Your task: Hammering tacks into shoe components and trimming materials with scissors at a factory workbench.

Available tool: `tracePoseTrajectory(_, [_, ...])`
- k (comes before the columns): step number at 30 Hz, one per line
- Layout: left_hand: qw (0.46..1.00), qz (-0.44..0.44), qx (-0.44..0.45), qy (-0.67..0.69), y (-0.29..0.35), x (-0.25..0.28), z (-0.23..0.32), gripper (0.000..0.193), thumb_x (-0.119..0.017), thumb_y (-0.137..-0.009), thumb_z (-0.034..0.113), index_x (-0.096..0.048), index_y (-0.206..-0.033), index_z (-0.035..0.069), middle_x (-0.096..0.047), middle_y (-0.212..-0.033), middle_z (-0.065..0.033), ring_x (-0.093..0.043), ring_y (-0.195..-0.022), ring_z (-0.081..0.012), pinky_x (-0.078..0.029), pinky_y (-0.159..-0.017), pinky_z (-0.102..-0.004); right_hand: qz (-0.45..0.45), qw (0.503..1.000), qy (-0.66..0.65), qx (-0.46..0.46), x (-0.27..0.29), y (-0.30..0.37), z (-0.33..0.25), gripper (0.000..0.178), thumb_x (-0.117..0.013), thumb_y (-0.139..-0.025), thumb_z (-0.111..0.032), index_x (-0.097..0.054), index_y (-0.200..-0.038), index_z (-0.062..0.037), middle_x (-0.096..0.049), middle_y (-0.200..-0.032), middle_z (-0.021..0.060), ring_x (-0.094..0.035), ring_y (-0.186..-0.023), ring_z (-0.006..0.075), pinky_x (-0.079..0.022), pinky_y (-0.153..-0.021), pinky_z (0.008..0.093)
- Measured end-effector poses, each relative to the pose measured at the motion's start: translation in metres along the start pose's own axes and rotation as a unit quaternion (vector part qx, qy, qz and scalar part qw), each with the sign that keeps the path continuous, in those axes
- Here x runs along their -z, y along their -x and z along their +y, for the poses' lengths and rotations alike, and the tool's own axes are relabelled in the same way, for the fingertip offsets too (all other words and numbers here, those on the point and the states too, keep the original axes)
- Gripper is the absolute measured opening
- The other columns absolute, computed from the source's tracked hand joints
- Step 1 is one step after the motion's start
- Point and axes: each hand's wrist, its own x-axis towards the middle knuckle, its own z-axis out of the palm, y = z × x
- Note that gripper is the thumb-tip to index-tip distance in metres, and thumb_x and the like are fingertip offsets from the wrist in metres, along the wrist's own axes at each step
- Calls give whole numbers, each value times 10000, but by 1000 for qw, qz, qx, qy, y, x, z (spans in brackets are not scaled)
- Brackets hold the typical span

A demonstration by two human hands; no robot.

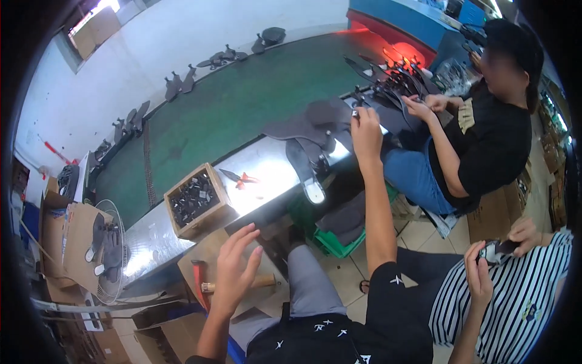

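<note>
Dark shoe upper (315,124) lies just left of the outstretched right hand (365,130).

A small open brown box (195,203) stands on the steel surface (267,167) beside the green belt; it is square and filled with small dark parts. Open brown cartons (70,236) stand at the left edge, behind a wire fan guard. Further flat cartons (173,337) lie low on the floor at lower left. A brown carton (97,30) sits high at upper left by the window. More brown cartons (503,209) stand at the right, behind the seated person. No screens are legible.
</note>
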Motion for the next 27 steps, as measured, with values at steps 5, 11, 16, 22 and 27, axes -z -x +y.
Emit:
tracePoseTrajectory(5, [979,110,-119,-124,-17,17,11,646,-746,-831,100,-481,-1411,-4,-511,-1446,-200,-447,-1377,-371,-355,-1141,-444,74,950,-10,304,113,-23,-141,377,-693,-707,14,-699,-1067,-100,-574,-971,57,-543,-973,267,-441,-879,397])
tracePoseTrajectory(11, [983,89,-122,100,16,69,22,582,-723,-841,151,-513,-1365,10,-582,-1356,-179,-577,-1250,-323,-453,-1049,-441,-111,769,-352,522,178,48,-270,366,-708,-767,-86,-715,-1119,-186,-660,-1090,23,-630,-1079,219,-489,-924,390])
tracePoseTrajectory(16, [880,112,91,452,104,91,-4,616,-622,-966,59,-284,-1481,64,-555,-1350,-185,-687,-1020,-259,-601,-799,-343,-239,862,-420,156,126,181,-290,960,-855,-681,-329,-408,-1480,-42,-566,-1352,188,-546,-1231,409,-469,-1032,425])
tracePoseTrajectory(22, [839,203,126,489,136,82,-59,531,-624,-982,106,-403,-1464,87,-566,-1229,-111,-677,-908,-214,-637,-646,-335,-428,874,-76,216,130,299,-200,626,-763,-662,-58,-609,-1268,-75,-689,-940,153,-651,-791,331,-493,-753,416])
tracePoseTrajectory(27, [951,237,70,188,86,51,-124,556,-597,-1010,338,-427,-1458,56,-565,-1257,-129,-589,-1116,-278,-447,-978,-407,-363,912,-189,8,166,344,-125,269,-693,-777,-16,-671,-1044,-32,-680,-783,113,-648,-609,260,-452,-551,311])
